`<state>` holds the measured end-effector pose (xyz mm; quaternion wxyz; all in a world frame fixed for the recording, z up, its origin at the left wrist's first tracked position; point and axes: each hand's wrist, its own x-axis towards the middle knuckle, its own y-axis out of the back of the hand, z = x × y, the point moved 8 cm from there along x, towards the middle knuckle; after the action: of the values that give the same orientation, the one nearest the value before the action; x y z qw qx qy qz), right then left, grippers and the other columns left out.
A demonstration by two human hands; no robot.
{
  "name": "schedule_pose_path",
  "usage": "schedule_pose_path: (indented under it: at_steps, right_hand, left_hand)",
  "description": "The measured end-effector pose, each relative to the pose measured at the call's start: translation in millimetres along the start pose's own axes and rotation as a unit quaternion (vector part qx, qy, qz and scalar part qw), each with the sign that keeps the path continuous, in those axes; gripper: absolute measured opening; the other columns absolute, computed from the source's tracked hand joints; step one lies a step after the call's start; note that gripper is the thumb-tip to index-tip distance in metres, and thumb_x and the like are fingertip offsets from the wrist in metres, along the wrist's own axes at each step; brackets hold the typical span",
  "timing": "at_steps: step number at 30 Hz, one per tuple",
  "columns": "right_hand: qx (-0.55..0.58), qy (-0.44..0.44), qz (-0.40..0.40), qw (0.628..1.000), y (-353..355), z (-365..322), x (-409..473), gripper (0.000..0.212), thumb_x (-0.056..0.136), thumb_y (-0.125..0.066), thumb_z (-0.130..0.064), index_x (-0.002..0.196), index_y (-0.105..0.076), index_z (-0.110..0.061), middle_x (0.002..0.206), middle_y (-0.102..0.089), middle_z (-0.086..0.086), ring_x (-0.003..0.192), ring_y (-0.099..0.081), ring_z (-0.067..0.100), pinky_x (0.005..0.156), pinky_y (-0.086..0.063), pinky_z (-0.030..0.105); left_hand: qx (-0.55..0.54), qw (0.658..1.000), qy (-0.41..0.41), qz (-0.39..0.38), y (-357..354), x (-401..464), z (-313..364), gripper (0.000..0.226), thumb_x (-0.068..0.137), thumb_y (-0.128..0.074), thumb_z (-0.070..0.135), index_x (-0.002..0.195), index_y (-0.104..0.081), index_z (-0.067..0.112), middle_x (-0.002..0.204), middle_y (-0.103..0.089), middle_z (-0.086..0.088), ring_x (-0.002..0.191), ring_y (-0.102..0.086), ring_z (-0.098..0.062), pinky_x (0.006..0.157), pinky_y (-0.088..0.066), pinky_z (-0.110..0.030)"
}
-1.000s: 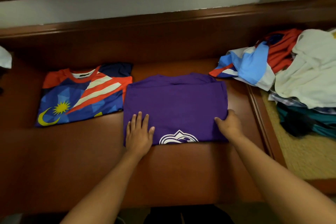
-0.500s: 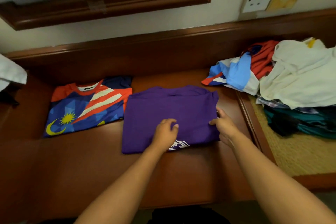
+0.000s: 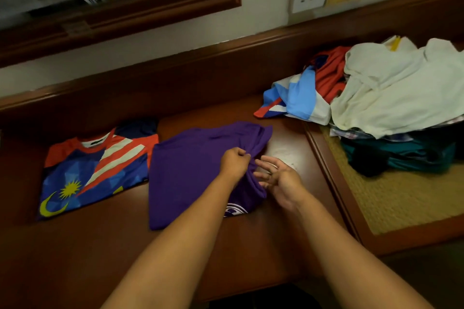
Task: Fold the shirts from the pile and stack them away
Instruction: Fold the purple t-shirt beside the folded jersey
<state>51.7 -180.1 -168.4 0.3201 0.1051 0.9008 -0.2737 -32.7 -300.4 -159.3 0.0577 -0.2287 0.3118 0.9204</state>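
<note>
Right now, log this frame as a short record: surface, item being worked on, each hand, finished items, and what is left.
surface: wooden desk against the wall
item in work: purple shirt, partly folded, right edge bunched up
left hand: left hand pinches the bunched right edge of the purple shirt
right hand: right hand fingers spread, beside that fold, no grip visible
finished: flag-pattern jersey lies folded flat, left of the purple shirt
remaining: pile of clothes at the right, unfolded, white garment on top
</note>
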Motion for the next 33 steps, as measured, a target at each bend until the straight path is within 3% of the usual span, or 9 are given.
schedule_pose_path:
  at_steps: [7,11,15,19,23,26,28,30,33]
  right_hand:
    - [-0.077,0.011,0.080,0.994,33,-1,8,0.037,0.091,-0.035,0.007,0.115,-0.057,-0.011,0.111,-0.064,0.007,0.084,-0.059,0.018,0.062,-0.047,0.025]
    - [-0.121,-0.003,0.089,0.989,39,-4,12,0.023,0.097,-0.040,-0.008,0.110,-0.057,-0.017,0.105,-0.060,0.002,0.090,-0.055,0.019,0.065,-0.047,0.026]
    - [-0.147,0.019,0.081,0.986,39,-11,18,0.011,0.099,-0.042,-0.024,0.096,-0.053,-0.022,0.077,-0.046,0.000,0.064,-0.045,0.012,0.048,-0.034,0.021]
    - [-0.174,0.074,0.135,0.973,50,-33,20,0.023,0.101,-0.038,-0.037,0.116,-0.049,-0.023,0.094,-0.051,-0.002,0.092,-0.049,0.017,0.082,-0.039,0.029]
    - [-0.173,0.101,0.152,0.968,60,-42,20,0.039,0.100,-0.039,-0.043,0.130,-0.047,-0.020,0.122,-0.054,0.000,0.108,-0.050,0.017,0.098,-0.037,0.032]
    - [-0.219,0.082,0.157,0.960,63,-33,22,0.048,0.096,-0.044,-0.048,0.133,-0.048,-0.017,0.128,-0.051,0.000,0.116,-0.049,0.020,0.104,-0.035,0.039]
    - [-0.291,0.080,0.178,0.937,69,-26,22,0.048,0.096,-0.047,-0.042,0.134,-0.048,-0.012,0.133,-0.053,0.007,0.119,-0.051,0.027,0.102,-0.038,0.039]
    - [-0.370,0.077,0.218,0.900,79,-22,21,0.046,0.097,-0.050,-0.031,0.138,-0.044,-0.010,0.138,-0.049,0.014,0.122,-0.050,0.033,0.101,-0.040,0.039]
    - [-0.442,0.038,0.244,0.863,94,-9,23,0.053,0.094,-0.053,-0.026,0.142,-0.037,-0.009,0.140,-0.044,0.019,0.122,-0.048,0.037,0.101,-0.042,0.044]
  left_hand:
    - [-0.206,0.978,0.045,0.003,0,-20,5,0.018,0.092,-0.047,0.009,0.077,-0.058,0.011,0.080,-0.055,-0.008,0.079,-0.050,-0.022,0.068,-0.041,-0.031]
    - [-0.403,0.909,0.102,-0.005,16,-44,27,0.015,0.093,-0.049,0.009,0.081,-0.057,0.010,0.086,-0.061,-0.012,0.081,-0.058,-0.021,0.072,-0.048,-0.030]
    - [-0.515,0.848,0.084,-0.096,59,-79,65,0.027,0.094,-0.042,0.017,0.105,-0.061,0.002,0.102,-0.068,-0.016,0.088,-0.065,-0.025,0.079,-0.051,-0.035]
    - [-0.544,0.835,0.058,-0.059,121,-98,53,0.044,0.096,-0.035,0.023,0.073,-0.071,0.012,0.074,-0.070,-0.006,0.067,-0.067,-0.019,0.074,-0.046,-0.030]
    - [-0.514,0.850,0.101,0.049,161,-99,-18,0.033,0.096,-0.041,0.024,0.074,-0.064,0.018,0.063,-0.067,0.001,0.065,-0.062,-0.016,0.067,-0.042,-0.027]
    - [-0.470,0.861,0.175,0.082,163,-92,-87,0.047,0.099,-0.037,0.023,0.069,-0.072,0.016,0.094,-0.069,-0.008,0.070,-0.065,-0.020,0.069,-0.043,-0.032]
    - [-0.403,0.882,0.226,0.097,160,-95,-134,0.033,0.103,-0.035,0.025,0.088,-0.062,0.013,0.111,-0.058,-0.010,0.087,-0.058,-0.023,0.077,-0.043,-0.036]
    - [-0.320,0.910,0.242,0.102,154,-97,-171,0.026,0.102,-0.039,0.022,0.100,-0.061,0.008,0.108,-0.058,-0.014,0.096,-0.052,-0.027,0.080,-0.043,-0.038]
    - [-0.177,0.950,0.226,0.126,151,-88,-202,0.017,0.096,-0.049,0.010,0.091,-0.063,0.000,0.105,-0.060,-0.022,0.098,-0.054,-0.032,0.077,-0.040,-0.034]
